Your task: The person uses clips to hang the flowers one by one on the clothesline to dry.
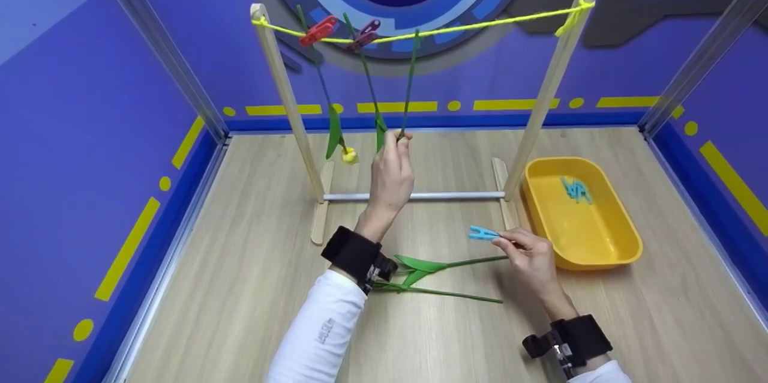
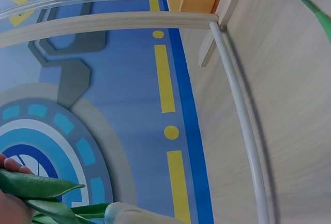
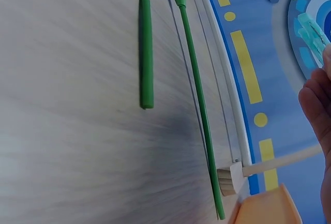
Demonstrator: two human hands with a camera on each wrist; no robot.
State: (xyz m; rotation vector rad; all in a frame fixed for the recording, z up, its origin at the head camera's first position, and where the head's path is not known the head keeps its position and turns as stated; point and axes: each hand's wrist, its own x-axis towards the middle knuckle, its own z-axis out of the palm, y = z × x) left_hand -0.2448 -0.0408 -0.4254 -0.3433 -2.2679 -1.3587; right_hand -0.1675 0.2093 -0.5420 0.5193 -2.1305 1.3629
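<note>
My left hand (image 1: 393, 173) grips an artificial flower by its lower part. Its green stem (image 1: 410, 80) points up, the tip overlapping the yellow line (image 1: 480, 24) in the head view. Green leaves (image 2: 41, 185) show at that hand in the left wrist view, with a whitish bloom (image 2: 135, 214) close by. Between thumb and fingers, my right hand (image 1: 531, 260) pinches a light blue clothespin (image 1: 483, 233) out over the table. Two flowers hang from the line's left part, under a red clothespin (image 1: 318, 31) and a dark purple clothespin (image 1: 364, 35). The left one has a yellow bloom (image 1: 350, 156).
Wooden posts (image 1: 555, 80) carry the line, joined low down by a grey rod (image 1: 456, 196). Two more green-stemmed flowers (image 1: 423, 265) lie on the table, partly behind the left wrist. At right stands a yellow tub (image 1: 579, 257) with several blue clothespins (image 1: 576, 189) inside.
</note>
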